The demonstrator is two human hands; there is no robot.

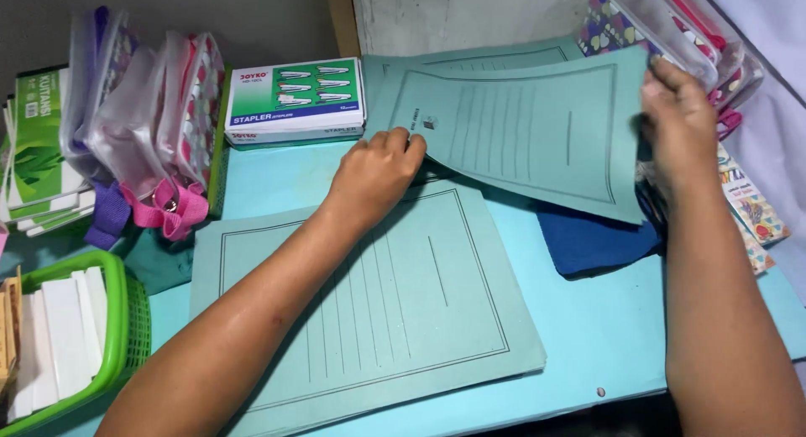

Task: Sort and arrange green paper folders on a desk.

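Observation:
A green paper folder (pixel 537 126) is lifted off the light blue table (pixel 604 328), tilted, with printed lines on its cover. My left hand (pixel 378 172) pinches its near left corner. My right hand (pixel 680 122) grips its right edge. A second green folder (pixel 403 294) lies flat on the table under my left forearm. Another green folder (pixel 470 61) lies behind the lifted one.
A white and green stapler box (pixel 294 101) stands at the back. Clear zip pouches with pink trim (pixel 151 126) lean at left, more pouches (pixel 672 21) at right. A green basket (pixel 126 319) with white items sits front left. A dark blue cloth (pixel 588 240) lies under the lifted folder.

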